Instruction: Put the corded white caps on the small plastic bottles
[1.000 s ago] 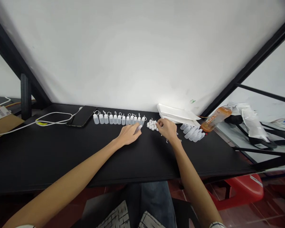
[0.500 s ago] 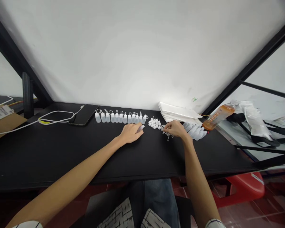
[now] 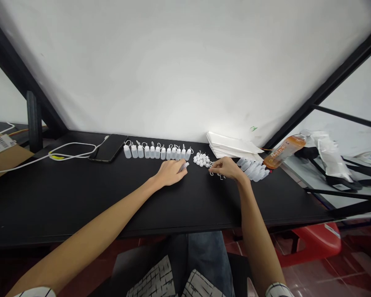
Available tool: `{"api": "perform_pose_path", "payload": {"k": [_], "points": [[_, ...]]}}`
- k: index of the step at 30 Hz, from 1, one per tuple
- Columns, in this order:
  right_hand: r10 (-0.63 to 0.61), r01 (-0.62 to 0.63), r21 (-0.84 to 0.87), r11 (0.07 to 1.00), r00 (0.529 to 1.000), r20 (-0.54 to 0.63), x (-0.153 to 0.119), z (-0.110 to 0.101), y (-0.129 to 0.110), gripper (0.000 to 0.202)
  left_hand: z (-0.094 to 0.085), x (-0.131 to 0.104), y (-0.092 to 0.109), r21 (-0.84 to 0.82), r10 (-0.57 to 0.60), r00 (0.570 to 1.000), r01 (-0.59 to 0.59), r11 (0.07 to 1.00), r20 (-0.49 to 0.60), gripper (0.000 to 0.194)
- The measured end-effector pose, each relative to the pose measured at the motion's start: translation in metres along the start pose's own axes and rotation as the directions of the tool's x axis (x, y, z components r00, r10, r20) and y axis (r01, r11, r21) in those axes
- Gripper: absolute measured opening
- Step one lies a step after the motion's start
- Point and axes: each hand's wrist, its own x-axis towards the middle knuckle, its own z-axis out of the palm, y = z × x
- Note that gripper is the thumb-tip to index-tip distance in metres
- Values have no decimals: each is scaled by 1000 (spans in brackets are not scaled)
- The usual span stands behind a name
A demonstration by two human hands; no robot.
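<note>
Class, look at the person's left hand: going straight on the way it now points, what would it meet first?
Probably the cluster of small white caps, just beyond the left hand, though the row's rightmost bottle stands near that line and depth is unclear.

The caps (image 3: 201, 159) are white, the table (image 3: 185, 208) black.

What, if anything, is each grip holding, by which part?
Left grip: small plastic bottle, by its body. Right grip: at white straps; hold unclear.
</note>
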Motion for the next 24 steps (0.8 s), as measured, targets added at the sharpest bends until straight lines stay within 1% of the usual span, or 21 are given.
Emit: {"api": "perform_pose_path", "payload": {"k": [6,10,14,18,21,24], "points": [[-44,26,123,992,988,145,0,-3,8,20,-4,-1,2,28,9,1000,-10,1000,28,23],[-34,18,85,996,982,187,1,-2,3,18,-7,-1,4,51,5,999,-8,999,46,24],[-45,35,62,998,985,169,2,3,-7,11,-6,-2,5,50,14,999,-16,999,41,25],[-77,67,89,994,991,106,0,4,-14,18,-5,-4,7,43,45,999,-46,998,26,24],[-75,68,102,992,995,60,-3,0,-12,25,-5,-5,8,40,59,998,-60,997,24,24],[-64,54,105,993,994,92,-5,-5,-2,26,-4,-5,7,37,59,998,-61,997,33,24]]}}
